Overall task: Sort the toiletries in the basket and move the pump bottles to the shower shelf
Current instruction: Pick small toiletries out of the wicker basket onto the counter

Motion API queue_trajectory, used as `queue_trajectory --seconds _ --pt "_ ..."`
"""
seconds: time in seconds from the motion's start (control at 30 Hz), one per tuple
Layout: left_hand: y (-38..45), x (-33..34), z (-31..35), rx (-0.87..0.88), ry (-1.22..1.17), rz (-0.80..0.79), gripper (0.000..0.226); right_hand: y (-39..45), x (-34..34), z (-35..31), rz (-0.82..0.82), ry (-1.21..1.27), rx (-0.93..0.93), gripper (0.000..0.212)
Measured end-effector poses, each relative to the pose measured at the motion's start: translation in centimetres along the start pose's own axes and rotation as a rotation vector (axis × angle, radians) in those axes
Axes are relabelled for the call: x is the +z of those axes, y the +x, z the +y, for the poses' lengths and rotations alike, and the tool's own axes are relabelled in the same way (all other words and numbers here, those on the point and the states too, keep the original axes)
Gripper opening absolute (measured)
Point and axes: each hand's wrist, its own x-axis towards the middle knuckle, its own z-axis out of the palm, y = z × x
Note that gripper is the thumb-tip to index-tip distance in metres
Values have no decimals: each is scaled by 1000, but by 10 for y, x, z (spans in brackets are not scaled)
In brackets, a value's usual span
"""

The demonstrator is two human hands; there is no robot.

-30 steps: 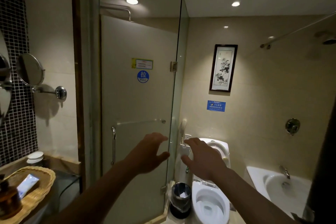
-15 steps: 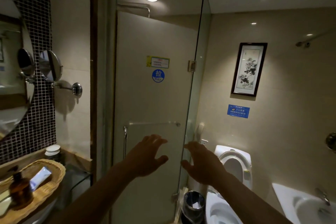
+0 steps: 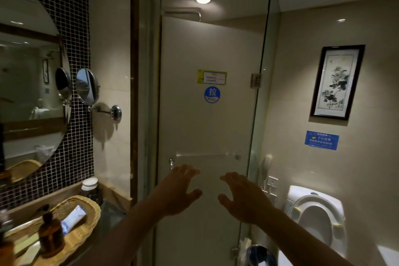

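Note:
A woven wicker basket [image 3: 90,220] sits on the counter at the lower left. In it stands a brown pump bottle [image 3: 51,236], and a white and blue tube [image 3: 73,218] lies beside the bottle. My left hand [image 3: 179,190] and my right hand [image 3: 244,197] are both raised in front of the closed glass shower door [image 3: 207,127], fingers spread and holding nothing. Both hands are well to the right of the basket. The inside of the shower is hidden behind the frosted door.
The door carries a blue PULL sticker [image 3: 212,94] and a vertical handle [image 3: 171,164] at its left edge. A toilet [image 3: 317,216] with raised lid and a small bin [image 3: 260,255] stand to the right. A round mirror [image 3: 28,84] and a swing mirror [image 3: 87,86] hang at the left.
The view has swung left, bringing the basket and mirror further into frame and pushing the toilet and tub to the right. Both hands stay raised and empty before the shower door.

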Motion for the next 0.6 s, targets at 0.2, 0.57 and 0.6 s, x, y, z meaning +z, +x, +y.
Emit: queue_trajectory --seconds 0.2,0.57,0.6 --pt "21 0 -50 -58 -6 8 63 51 24 -18 7 2 -48 61" --pt "30 -4 -127 -163 63 17 62 138 76 -62 -47 68 -141 57" --pt "33 -5 -133 -165 67 19 62 148 81 -63 -54 78 -152 59"
